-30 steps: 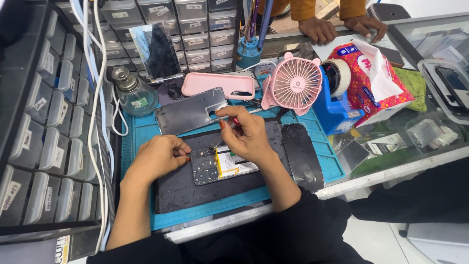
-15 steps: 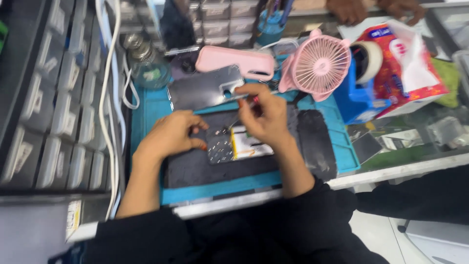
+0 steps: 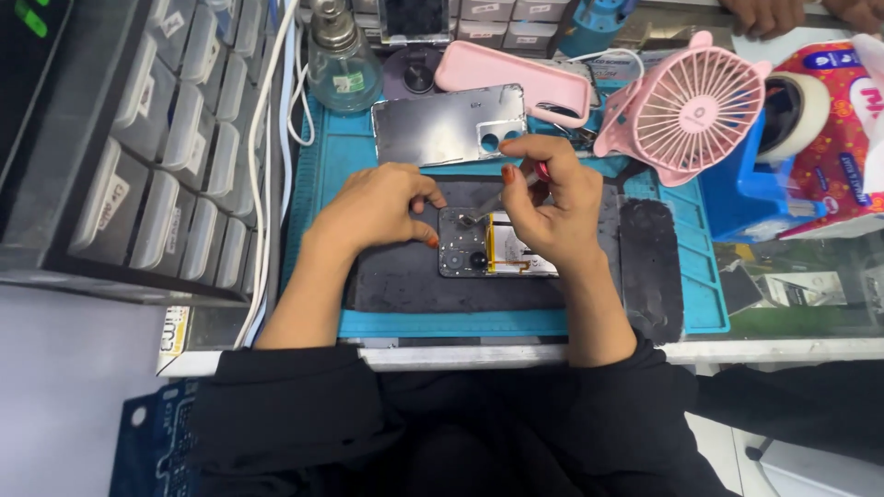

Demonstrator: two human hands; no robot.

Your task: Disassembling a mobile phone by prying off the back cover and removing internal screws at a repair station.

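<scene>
While the person leaned over the bench, the left hand [image 3: 373, 207] lay curled and palm down on the dark work pad [image 3: 405, 276], its fingertips pressed against the left edge of the opened phone [image 3: 493, 247] and gripping nothing else. The right hand [image 3: 543, 198] was closed in a pinch around a thin metal tool, probably tweezers [image 3: 488, 210], with the tip set down on the phone's upper part near the camera cluster. That phone lay face down in the middle of the pad, its back off and its pale battery showing, partly under the right hand.

Just beyond the hands, the detached grey back cover [image 3: 448, 126] rested flat on the teal mat [image 3: 350, 152]. Behind it lay a pink phone case [image 3: 511, 78], and to its right stood a pink desk fan [image 3: 686, 115] facing up toward the camera. A glass bottle with a pump top [image 3: 343, 55] stood at the mat's far left corner. White cables [image 3: 267, 156] ran along the grey parts drawers [image 3: 157, 175] on the left. A second dark phone [image 3: 651, 267] lay on the right side of the mat, near a blue tape dispenser [image 3: 750, 184].
</scene>
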